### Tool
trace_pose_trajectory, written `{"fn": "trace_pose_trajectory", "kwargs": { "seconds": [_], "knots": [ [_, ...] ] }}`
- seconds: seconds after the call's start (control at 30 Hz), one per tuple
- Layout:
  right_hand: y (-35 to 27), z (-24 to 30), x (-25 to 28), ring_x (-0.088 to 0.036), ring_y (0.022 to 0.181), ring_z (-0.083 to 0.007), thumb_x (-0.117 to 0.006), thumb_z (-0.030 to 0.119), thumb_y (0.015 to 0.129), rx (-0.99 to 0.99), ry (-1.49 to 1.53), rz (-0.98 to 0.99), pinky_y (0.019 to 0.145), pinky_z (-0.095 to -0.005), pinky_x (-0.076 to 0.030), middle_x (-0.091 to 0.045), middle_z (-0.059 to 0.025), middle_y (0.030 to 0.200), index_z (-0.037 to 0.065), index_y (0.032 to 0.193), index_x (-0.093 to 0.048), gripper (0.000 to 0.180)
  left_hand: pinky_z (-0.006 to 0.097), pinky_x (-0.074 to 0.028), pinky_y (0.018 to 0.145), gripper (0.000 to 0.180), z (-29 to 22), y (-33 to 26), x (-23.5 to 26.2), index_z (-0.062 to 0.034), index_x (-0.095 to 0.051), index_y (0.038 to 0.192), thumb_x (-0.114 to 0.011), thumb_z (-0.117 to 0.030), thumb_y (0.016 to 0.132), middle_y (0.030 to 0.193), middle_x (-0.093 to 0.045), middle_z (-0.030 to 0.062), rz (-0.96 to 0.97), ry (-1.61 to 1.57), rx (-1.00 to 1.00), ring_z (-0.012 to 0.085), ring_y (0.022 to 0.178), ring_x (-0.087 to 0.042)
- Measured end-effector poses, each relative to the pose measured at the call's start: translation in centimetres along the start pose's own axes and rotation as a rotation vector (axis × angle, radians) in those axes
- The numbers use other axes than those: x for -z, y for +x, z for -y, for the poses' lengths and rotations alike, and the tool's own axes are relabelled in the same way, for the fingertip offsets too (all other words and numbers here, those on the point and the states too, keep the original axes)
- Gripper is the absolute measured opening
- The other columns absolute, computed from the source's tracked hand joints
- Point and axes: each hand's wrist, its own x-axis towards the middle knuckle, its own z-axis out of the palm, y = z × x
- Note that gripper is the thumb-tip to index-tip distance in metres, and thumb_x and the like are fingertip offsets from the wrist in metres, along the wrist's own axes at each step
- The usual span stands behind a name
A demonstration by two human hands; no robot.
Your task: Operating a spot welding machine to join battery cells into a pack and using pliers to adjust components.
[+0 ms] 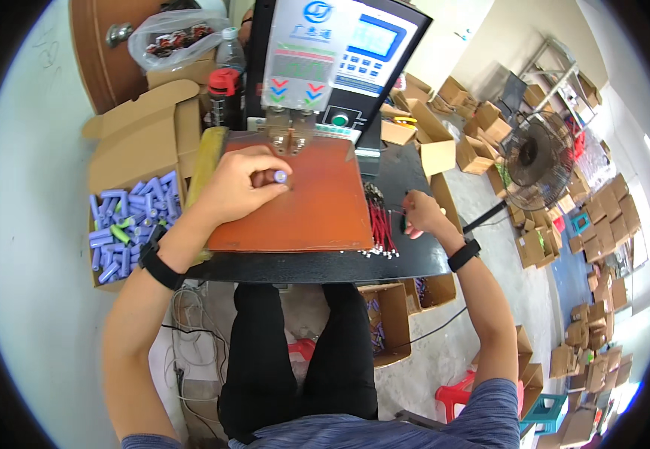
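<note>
Step in hand, as I judge it: positioning. Left hand (pixel 243 183) pinches one purple cell (pixel 281 177) above the orange mat (pixel 295 228), just short of the electrodes (pixel 280 142). Right hand (pixel 422 213), fingers drawn narrow beside the red-and-black leads (pixel 379 221); cannot tell whether they grip anything. Next move seems to call for steady alignment of cell and lead. Count: one held cell, one mat, two electrodes; leads overlap, uncountable.

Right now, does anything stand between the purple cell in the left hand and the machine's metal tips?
Only the curled fingers of the left hand, on the far side of the purple cell. Past them, no separate object shows before the metal tips; the orange mat lies beneath.
</note>
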Motion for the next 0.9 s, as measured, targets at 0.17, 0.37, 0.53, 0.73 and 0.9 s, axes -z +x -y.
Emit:
{"fn": "trace_pose_trajectory", "kwargs": {
  "seconds": [0.17, 0.37, 0.53, 0.73, 0.9],
  "knots": [
    [0.4, 0.2, 1.4, -0.068, 0.064, -0.0291, -0.049, -0.005, 0.08, 0.105, -0.009, 0.024, 0.053, -0.0376, -0.057, -0.065, -0.0151, 0.074, -0.004, 0.096, -0.059, 0.018, 0.024, -0.037, 0.052, 0.023, -0.1, -0.3, 0.3, -0.0049, -0.069, 0.095, -0.074, -0.003, 0.072, 0.077, -0.058, 0.0016, 0.021, 0.02, 0.01, 0.009, 0.055, -0.045],
    [0.6, -0.1, 3.0, -0.064, 0.073, -0.041, -0.056, 0.007, 0.079, 0.406, -0.592, -0.501, 0.069, -0.0483, -0.052, -0.065, -0.0238, 0.078, 0.002, 0.078, -0.064, 0.009, 0.033, -0.045, 0.06, 0.023, 0.9, -0.2, -0.5, -0.0028, -0.067, 0.099, -0.068, -0.016, 0.08, 0.074, -0.06, 0.0113, 0.017, 0.039, -0.011, 0.0251, 0.063, -0.057],
    [-0.4, 1.8, 4.5, -0.067, 0.067, -0.0314, -0.05, 0.007, 0.085, 0.472, -0.24, -0.425, 0.062, -0.0407, -0.052, -0.065, -0.0169, 0.066, -0.001, 0.084, -0.063, 0.015, 0.035, -0.045, 0.06, 0.023, 0.8, -0.3, -0.1, -0.001, -0.065, 0.099, -0.064, -0.017, 0.083, 0.07, -0.059, 0.0126, -0.042, 0.116, 0.003, 0.0292, 0.063, -0.059],
    [-2.6, 5.4, 2.7, -0.06, 0.056, -0.0102, -0.048, 0.006, 0.091, 0.605, 0.137, -0.291, 0.054, -0.0251, -0.045, -0.064, -0.0059, 0.062, -0.002, 0.098, -0.065, 0.02, 0.033, -0.045, 0.058, 0.02, 1.2, -0.1, 0.3, -0.0027, -0.066, 0.095, -0.065, -0.017, 0.08, 0.073, -0.062, 0.0121, -0.103, 0.036, 0.044, 0.0239, 0.061, -0.059],
    [-4.3, 11.4, -1.0, -0.054, 0.059, -0.0058, -0.055, 0.004, 0.09, 0.75, 0.431, -0.2, 0.054, -0.022, -0.042, -0.061, -0.0022, 0.065, -0.001, 0.085, -0.059, 0.009, 0.033, -0.047, 0.061, 0.02, 0.4, -0.2, 0.2, -0.0045, -0.068, 0.093, -0.067, -0.018, 0.079, 0.08, -0.064, 0.0113, -0.01, 0.033, 0.159, 0.0246, 0.066, -0.061]
  ]
}}
